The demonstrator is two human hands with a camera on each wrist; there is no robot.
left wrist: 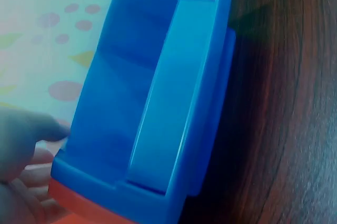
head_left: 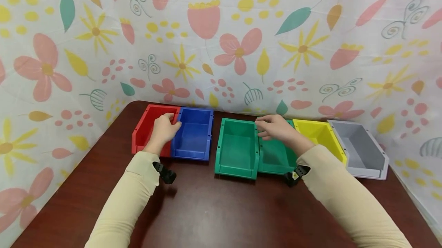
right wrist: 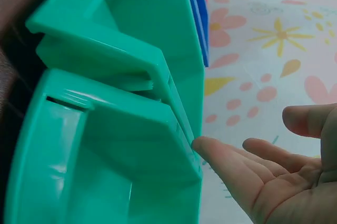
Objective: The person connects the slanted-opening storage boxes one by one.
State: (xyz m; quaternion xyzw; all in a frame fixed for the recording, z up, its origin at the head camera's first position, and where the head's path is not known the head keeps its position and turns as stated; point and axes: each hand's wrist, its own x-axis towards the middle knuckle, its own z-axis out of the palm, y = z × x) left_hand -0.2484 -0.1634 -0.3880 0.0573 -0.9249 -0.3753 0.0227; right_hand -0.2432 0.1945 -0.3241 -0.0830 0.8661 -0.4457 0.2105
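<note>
My left hand (head_left: 165,128) is over the adjoining walls of the red bin (head_left: 142,134) and the blue bin (head_left: 193,134). In the left wrist view its thumb (left wrist: 47,129) lies close to the rim of the blue bin (left wrist: 195,77), the other fingers bent loosely below; contact is unclear. My right hand (head_left: 274,128) is above the meeting walls of the left green bin (head_left: 238,146) and the right green bin (head_left: 276,154). There, in the right wrist view, one fingertip (right wrist: 200,142) is at the rims, thumb spread away.
Right of the green bins stand a yellow bin (head_left: 319,133) and a grey bin (head_left: 359,146). All sit toward the back of a dark wooden table (head_left: 214,209). A gap separates the blue bin from the left green one. A flower-printed cloth (head_left: 238,48) hangs behind.
</note>
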